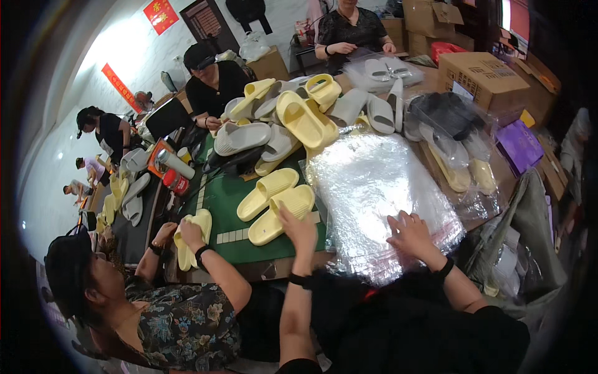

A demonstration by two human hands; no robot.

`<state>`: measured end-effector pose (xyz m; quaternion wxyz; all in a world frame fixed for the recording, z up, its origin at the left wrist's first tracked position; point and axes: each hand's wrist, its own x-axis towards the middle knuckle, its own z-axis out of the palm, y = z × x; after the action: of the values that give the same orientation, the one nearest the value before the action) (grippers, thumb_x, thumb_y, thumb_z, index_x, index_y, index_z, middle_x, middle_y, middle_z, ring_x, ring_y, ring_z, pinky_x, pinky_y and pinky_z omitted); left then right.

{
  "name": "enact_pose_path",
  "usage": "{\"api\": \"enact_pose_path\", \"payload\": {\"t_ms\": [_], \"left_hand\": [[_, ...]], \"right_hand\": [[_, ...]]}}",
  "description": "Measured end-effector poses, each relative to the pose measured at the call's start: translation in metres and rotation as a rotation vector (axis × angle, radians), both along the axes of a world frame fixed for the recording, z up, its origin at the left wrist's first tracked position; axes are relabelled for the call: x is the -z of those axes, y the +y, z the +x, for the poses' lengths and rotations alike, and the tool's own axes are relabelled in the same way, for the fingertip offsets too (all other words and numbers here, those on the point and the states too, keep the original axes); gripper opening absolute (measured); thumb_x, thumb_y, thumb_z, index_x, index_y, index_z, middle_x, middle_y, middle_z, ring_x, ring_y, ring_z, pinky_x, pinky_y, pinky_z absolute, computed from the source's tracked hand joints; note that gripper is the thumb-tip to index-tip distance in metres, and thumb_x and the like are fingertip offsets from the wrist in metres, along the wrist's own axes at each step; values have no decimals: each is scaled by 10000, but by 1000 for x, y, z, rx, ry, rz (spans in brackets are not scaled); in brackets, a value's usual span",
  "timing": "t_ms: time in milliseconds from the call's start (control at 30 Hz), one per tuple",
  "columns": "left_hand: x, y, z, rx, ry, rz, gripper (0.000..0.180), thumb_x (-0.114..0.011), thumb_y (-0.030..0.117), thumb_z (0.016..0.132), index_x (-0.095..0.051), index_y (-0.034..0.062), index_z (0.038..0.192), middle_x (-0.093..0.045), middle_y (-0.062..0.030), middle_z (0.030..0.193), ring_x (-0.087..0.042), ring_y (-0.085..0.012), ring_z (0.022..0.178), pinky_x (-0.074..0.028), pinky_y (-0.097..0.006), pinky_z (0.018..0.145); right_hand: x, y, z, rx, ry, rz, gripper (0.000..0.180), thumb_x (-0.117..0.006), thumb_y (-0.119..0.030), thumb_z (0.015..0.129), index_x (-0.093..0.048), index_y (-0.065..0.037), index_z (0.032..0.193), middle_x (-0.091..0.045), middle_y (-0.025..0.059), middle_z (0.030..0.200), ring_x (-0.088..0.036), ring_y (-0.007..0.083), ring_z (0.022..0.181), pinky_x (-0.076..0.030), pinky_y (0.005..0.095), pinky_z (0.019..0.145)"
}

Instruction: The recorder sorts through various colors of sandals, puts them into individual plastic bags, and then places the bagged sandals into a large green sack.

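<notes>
The yellow slipper [269,225] lies at my nearer left hand's [300,234] ten o'clock, axis two-to-eight; grip, I can't tell. My right hand [412,237] is splayed over clear bags [367,181].

Between the left hand [300,232] and the right hand [412,235], a low passage is running over the flat stack of clear bags [364,187]. Ahead, a heap of yellow and grey slippers [305,121] is blocking the way, and bagged slippers [456,177] are crowding the far right. The near yellow slipper [269,225] is lying right by the left hand's fingertips. Further left, a bare patch of green mat [224,199] is offering room, but a co-worker's hands [192,232] are bounding that side, and a red-lidded jar [177,183] is standing beyond
</notes>
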<state>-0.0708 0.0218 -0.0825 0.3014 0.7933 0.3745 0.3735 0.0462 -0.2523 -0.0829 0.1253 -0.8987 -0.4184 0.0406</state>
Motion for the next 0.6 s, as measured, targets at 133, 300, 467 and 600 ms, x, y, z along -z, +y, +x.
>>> {"api": "enact_pose_path", "payload": {"t_ms": [133, 300, 467, 600], "left_hand": [[19, 101, -15, -326, -10, 35, 765, -611, 53, 727, -213, -66, 1369, -250, -308, 1377, -263, -454, 1275, -238, -470, 1066], [13, 122, -9, -87, 399, 63, 307, -585, 149, 776, -574, 5, 1048, -576, -208, 1044, -505, -437, 1023, -400, -485, 884], [18, 103, -20, -38, 612, 248, 217, -535, 195, 812, -593, 48, 960, -606, -154, 966, -571, -362, 906, -441, -491, 767], [8, 69, -29, -34, 351, 122, 157, -566, 150, 791, -551, 3, 843, -586, -198, 879, -569, -378, 828, -446, -455, 709]], "right_hand": [[-9, 5, -3, -54, -1, 38, 564, -665, -405, 756, -507, -202, 1257, -467, 125, 1158, -473, 346, 1033, -432, 475, 816], [16, 1, 4, -41, -45, 50, 590, -671, -410, 747, -498, -202, 1271, -468, 140, 1218, -470, 369, 1050, -426, 487, 831], [20, 3, 1, -42, -32, 69, 605, -676, -409, 740, -493, -193, 1275, -450, 176, 1281, -455, 401, 1082, -419, 509, 851], [11, 0, -1, -30, 6, 62, 622, -703, -373, 722, -494, -183, 1276, -453, 170, 1264, -444, 406, 1097, -423, 506, 845]]}}
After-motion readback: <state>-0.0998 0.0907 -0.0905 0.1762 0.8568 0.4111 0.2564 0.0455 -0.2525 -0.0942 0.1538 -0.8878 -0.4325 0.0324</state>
